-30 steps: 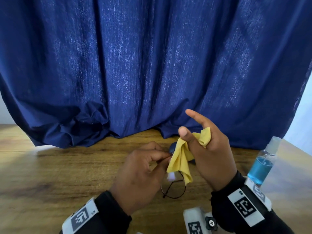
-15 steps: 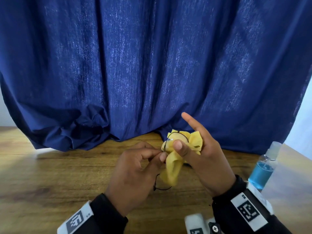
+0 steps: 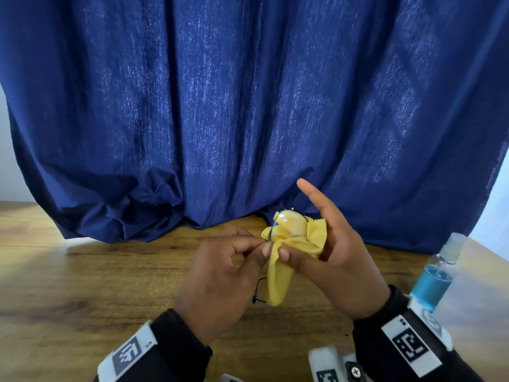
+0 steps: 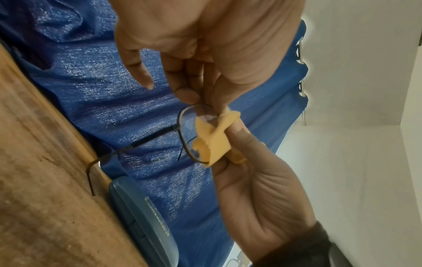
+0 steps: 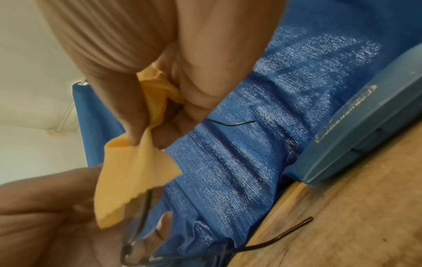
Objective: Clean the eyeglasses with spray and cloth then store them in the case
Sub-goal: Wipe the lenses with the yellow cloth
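Thin black-rimmed eyeglasses [image 3: 291,226] are held above the wooden table [image 3: 82,285]. My left hand [image 3: 259,248] pinches the frame between thumb and forefinger. My right hand [image 3: 330,257] holds a yellow cloth [image 3: 278,279] wrapped round the upper lens, thumb in front, other fingers behind and the index finger pointing up. In the left wrist view the cloth [image 4: 212,142] covers part of the lens and a temple arm [image 4: 146,140] reaches toward the table. The blue case [image 4: 141,216] lies shut against the curtain, also in the right wrist view as the case [image 5: 356,130].
A clear spray bottle [image 3: 436,279] with blue liquid stands at the right on the table. A dark blue curtain [image 3: 248,106] hangs behind and bunches on the table's far edge. White tagged devices [image 3: 327,365] sit at the near edge.
The glasses were turned up: one lens, which hung below the cloth, now sits high inside it. My right thumb has slid down the cloth. The view shifted slightly.
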Motion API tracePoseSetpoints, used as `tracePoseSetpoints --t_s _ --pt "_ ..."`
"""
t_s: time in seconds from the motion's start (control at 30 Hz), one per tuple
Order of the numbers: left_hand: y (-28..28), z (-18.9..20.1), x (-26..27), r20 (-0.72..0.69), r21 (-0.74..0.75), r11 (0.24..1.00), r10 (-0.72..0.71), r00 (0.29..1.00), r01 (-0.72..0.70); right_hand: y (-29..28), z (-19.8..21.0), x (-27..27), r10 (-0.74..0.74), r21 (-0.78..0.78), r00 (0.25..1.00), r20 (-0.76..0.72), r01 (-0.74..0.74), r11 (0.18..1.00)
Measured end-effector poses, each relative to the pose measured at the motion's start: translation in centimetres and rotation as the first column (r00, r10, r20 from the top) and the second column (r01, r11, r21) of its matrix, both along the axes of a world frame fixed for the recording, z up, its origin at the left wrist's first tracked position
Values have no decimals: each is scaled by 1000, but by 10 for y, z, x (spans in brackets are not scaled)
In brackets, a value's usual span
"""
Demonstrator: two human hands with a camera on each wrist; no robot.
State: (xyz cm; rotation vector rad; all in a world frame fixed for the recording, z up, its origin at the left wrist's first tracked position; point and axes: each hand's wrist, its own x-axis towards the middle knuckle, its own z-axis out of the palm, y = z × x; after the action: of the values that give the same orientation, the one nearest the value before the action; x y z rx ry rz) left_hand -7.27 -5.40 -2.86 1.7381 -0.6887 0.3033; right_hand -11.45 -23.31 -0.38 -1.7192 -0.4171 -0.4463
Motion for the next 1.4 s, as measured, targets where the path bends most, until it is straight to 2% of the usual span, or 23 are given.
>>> tracePoseSetpoints --t_s 0.1,0.43,0.53,0.63,0.73,0.97,1.13,1.23,1.3,1.4 --pt "-3 0 -4 42 70 998 2 999 -5 0 -2 2 -80 37 997 -3 80 996" --pt "-5 0 -9 82 170 985 -1 997 -13 -10 -5 10 -297 180 955 -26 297 938" --pt "-4 -1 -5 92 154 988 15 996 -29 -12 -5 11 -259 181 965 -40 262 948" --pt "-1 0 -5 100 127 992 1 995 -14 -12 -3 10 -145 175 987 -65 154 972" --pt "-3 -1 -6 121 169 985 2 993 -22 -6 -2 6 -69 107 994 -89 79 991" --pt "-6 -3 -7 135 190 982 -24 991 -2 -6 -1 5 -251 75 968 -25 252 965" --pt "-6 -3 -5 113 203 979 10 994 -33 -9 -2 7 -367 77 930 0 366 927" --pt "-5 -2 -5 106 196 980 15 994 -36 -6 -2 5 -286 85 958 -30 287 954" --pt "-4 -2 -6 110 191 981 16 994 -37 -4 -2 3 -205 7 978 -40 206 979" --pt "-4 0 -6 101 189 982 9 995 -28 -6 0 3 -189 -82 982 -30 186 979"
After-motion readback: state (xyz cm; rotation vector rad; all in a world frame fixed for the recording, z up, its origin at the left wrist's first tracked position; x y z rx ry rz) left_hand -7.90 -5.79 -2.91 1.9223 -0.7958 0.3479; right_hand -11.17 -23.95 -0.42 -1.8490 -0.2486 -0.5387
